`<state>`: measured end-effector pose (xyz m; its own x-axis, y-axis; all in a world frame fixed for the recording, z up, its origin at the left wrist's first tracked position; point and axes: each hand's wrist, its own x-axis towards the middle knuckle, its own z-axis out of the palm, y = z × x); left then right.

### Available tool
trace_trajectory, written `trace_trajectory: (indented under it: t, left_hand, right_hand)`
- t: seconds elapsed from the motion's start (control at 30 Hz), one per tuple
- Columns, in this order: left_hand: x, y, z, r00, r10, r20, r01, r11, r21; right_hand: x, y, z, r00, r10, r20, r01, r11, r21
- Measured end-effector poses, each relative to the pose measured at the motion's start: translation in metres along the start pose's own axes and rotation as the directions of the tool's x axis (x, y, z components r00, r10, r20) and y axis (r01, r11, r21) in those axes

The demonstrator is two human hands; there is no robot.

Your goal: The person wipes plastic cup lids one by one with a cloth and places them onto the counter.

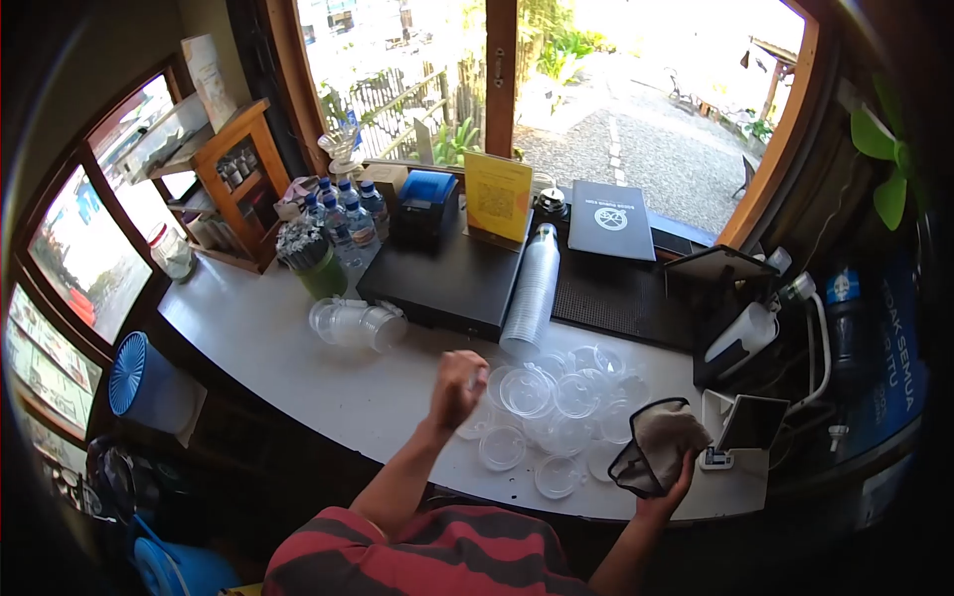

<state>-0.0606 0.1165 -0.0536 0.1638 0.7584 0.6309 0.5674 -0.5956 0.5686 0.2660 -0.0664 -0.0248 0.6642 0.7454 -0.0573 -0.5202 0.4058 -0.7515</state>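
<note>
My left hand [459,389] is raised over the white counter, just left of the pile of clear plastic lids [556,397]; its fingers are curled, and whatever they may hold is too small to make out. In my right hand [680,481] is a grey cloth with a black edge [664,437], at the right side of the lids. The lids lie loosely spread and overlapping. Behind them a long stack of clear cups [532,288] leans along the black box [447,273]. A shorter set of clear cups [358,324] lies on its side at the left.
Water bottles [348,221] and a green holder of wrapped items [316,263] stand at the back left. A yellow sign [497,199] and a dark menu [611,221] are by the window. A small screen [752,424] stands right, a blue bin [149,377] left.
</note>
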Motion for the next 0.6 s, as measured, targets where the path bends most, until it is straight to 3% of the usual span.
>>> trace_trajectory:
  t: [0.07,0.13,0.2,0.27,0.37,0.47,0.57,0.6]
  left_hand:
    - [0.011,-0.042,-0.03,0.978,-0.047,-0.204,0.106,0.952,0.288]
    - [0.014,-0.086,-0.062,0.943,-0.11,-0.315,0.267,0.816,0.513]
    - [0.014,-0.122,-0.091,0.958,-0.162,-0.236,0.266,0.809,0.523]
    - [0.013,-0.149,-0.109,0.974,-0.201,-0.103,0.225,0.821,0.524]
    - [0.013,-0.156,-0.114,0.971,-0.238,-0.028,0.218,0.827,0.518]
    - [0.015,-0.148,-0.113,0.979,-0.197,-0.041,0.193,0.858,0.476]
    - [0.014,-0.131,-0.109,0.989,-0.024,-0.146,0.106,0.803,0.586]
    - [0.009,-0.128,-0.106,0.996,-0.01,-0.086,0.055,0.838,0.542]
  right_hand:
    - [-0.003,-0.008,0.017,0.996,0.008,0.086,-0.021,0.988,0.153]
    - [-0.007,-0.007,0.025,0.994,0.015,0.112,-0.038,0.979,0.198]
    - [-0.015,-0.004,0.036,0.984,0.079,0.158,-0.122,0.951,0.283]
    - [-0.019,0.011,0.039,0.986,0.085,0.146,-0.118,0.965,0.234]
    - [-0.03,0.029,0.054,0.969,0.139,0.204,-0.185,0.956,0.229]
    - [-0.044,0.036,0.078,0.948,0.208,0.243,-0.269,0.929,0.254]
    - [-0.055,0.045,0.086,0.955,0.186,0.23,-0.233,0.952,0.198]
    - [-0.059,0.047,0.089,0.955,0.195,0.224,-0.242,0.947,0.21]
